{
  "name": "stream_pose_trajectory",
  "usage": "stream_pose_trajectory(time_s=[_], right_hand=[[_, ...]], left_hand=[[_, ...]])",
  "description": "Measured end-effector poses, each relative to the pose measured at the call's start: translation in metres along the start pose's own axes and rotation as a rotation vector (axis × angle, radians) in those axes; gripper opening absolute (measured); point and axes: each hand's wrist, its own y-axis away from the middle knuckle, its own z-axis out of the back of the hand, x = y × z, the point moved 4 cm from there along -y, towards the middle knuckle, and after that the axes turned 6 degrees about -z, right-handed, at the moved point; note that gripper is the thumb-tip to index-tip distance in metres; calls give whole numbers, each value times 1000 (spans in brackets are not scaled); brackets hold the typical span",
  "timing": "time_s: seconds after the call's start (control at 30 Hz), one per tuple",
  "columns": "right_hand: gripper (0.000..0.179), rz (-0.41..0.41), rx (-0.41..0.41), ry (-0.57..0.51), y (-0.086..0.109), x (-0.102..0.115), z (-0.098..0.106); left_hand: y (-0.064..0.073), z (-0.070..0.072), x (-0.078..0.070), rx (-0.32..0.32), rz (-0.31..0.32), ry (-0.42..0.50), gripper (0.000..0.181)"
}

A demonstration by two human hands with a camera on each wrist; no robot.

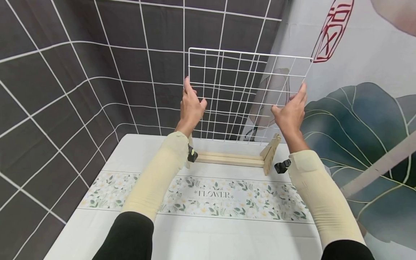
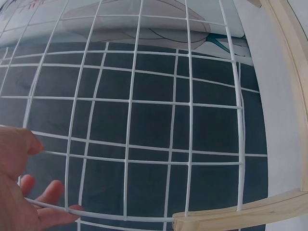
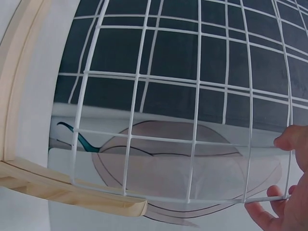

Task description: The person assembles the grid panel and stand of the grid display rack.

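Observation:
A white wire grid panel (image 1: 250, 53) stands upright, leaning slightly back, between my two hands. My left hand (image 1: 191, 108) grips its left side wire, thumb in front and fingers round the edge. On the opposite side wire, my right hand (image 1: 290, 110) holds it in the same way. Below is a pale wooden stand (image 1: 230, 159) with a crossbar and an upright end piece (image 1: 268, 155). The wrist views show the panel's lower corners beside the wooden end pieces (image 2: 240, 211) (image 3: 72, 190); whether they sit in a slot I cannot tell.
The stand rests on a white table (image 1: 201, 234) with a floral band lettered FLOWER. Behind and left hangs a dark cloth (image 1: 126, 65) with white lines. At right are a leaf-printed curtain (image 1: 351, 119) and a slanting pale pole (image 1: 380, 166).

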Motion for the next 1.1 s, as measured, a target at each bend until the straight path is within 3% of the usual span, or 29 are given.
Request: stream_pose_trajectory(time_s=[0.87,1.1], right_hand=[[111,3,7,-5,9,-15,-8],[112,-31,16,2,12,-21,-12]], left_hand=[[12,-7,14,-4,-8,12,94],[17,-10,19,5,0,21,94]])
